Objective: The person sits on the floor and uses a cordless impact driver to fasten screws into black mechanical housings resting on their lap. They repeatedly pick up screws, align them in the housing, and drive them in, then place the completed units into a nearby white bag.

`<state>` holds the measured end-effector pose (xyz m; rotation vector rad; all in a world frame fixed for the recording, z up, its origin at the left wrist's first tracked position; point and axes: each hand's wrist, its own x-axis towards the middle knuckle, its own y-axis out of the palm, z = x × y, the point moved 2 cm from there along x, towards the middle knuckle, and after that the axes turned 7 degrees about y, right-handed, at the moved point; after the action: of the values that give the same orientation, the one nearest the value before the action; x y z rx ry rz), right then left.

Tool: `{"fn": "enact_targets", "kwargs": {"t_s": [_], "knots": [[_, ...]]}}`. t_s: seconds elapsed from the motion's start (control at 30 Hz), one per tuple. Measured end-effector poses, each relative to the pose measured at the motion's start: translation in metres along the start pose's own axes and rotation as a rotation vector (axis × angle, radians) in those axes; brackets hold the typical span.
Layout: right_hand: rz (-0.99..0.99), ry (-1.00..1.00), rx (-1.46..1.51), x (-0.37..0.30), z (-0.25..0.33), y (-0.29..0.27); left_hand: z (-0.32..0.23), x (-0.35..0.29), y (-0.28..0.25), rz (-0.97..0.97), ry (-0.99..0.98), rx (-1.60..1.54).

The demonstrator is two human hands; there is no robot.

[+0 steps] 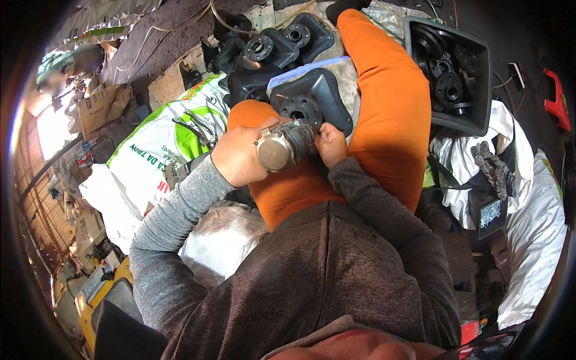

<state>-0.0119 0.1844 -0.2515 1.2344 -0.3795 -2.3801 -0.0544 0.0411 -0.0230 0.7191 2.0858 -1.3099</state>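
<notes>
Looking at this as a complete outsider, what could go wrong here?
The bare right hand is close to the front of the grey tool in the left hand, so a slip might pinch or scrape the fingers.

The black flanged part sits between the person's legs with no clamp visible, so it could shift or twist if the tool pushes on it.

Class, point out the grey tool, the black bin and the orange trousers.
Grey tool [275, 155]: head view, on its round end.
Black bin [459, 124]: head view, on its near rim.
Orange trousers [393, 135]: head view, on the right thigh.
</notes>
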Motion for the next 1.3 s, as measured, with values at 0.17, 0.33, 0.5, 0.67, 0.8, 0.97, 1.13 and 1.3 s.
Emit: {"fn": "enact_targets", "kwargs": {"t_s": [0.17,0.33,0.5,0.67,0.8,0.97,1.13,1.3], "knots": [[0.002,-0.096,0.004,0.008,-0.008,0.0,0.005,-0.004,0.012,-0.079,0.031,0.049],[-0.024,0.003,-0.252,0.013,0.005,-0.008,0.003,-0.022,0.017,-0.2,0.045,-0.113],[-0.112,0.158,0.114,-0.02,0.016,-0.015,-0.008,-0.069,0.03,-0.406,0.192,-0.223],[0.399,0.316,0.59,-0.061,0.047,-0.025,-0.005,-0.099,0.067,-0.489,0.257,-0.346],[0.508,0.316,0.569,-0.071,0.052,-0.017,-0.005,-0.108,0.081,-0.465,0.247,-0.413],[0.631,0.312,0.482,-0.071,0.051,-0.012,-0.005,-0.114,0.085,-0.478,0.245,-0.457],[0.543,0.303,0.396,-0.077,0.056,-0.009,-0.002,-0.125,0.082,-0.46,0.219,-0.571],[0.438,0.331,0.353,-0.082,0.053,-0.01,0.005,-0.141,0.08,-0.484,0.183,-0.625]]}}
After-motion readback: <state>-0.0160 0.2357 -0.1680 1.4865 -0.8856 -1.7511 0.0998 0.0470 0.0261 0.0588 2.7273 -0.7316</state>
